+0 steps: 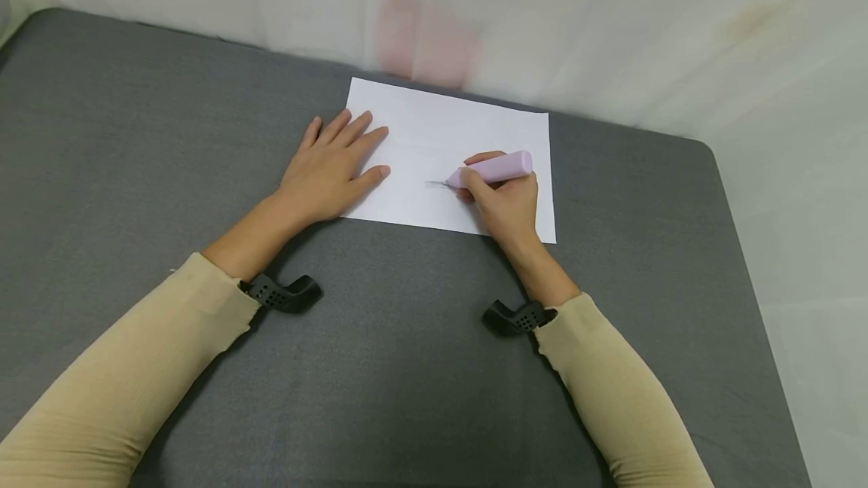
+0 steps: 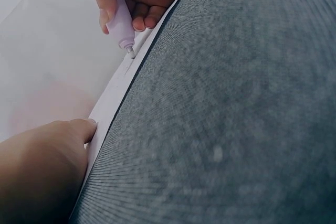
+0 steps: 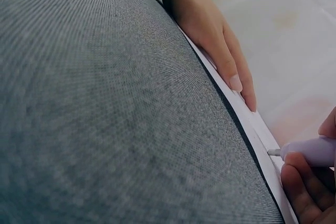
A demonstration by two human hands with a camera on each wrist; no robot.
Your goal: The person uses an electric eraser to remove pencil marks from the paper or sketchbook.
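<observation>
Your left hand (image 1: 332,168) lies flat on the sheet of paper (image 1: 441,134), at about 9 o'clock from its middle. The fingers are straight and slightly spread, pointing toward 1 o'clock, and the palm rests partly on the paper's left edge and partly on the grey table mat (image 1: 136,172). I judge that this hand is there to keep the sheet from sliding — it presses down and grips nothing.

Your right hand (image 1: 505,202) holds a pink pen-like tool (image 1: 498,168) over the lower right part of the paper, at about 4 o'clock from the sheet's middle. The thumb and the first fingers pinch the thick barrel close to the tip, and the other fingers curl below it. The barrel points toward 9 o'clock, with its thin metal tip (image 1: 437,184) low over the paper; in the right wrist view the tip (image 3: 274,152) is very near the sheet, but I cannot tell if it touches. Such a low grip probably gives you finer control of the tip.

The paper lies near the far edge of the mat, at 12 o'clock from you, a little turned. Behind it hangs a white cloth — a faint pink shape (image 1: 423,40) shows through it, too blurred to name. On each wrist you wear a black camera mount (image 1: 281,294).
</observation>
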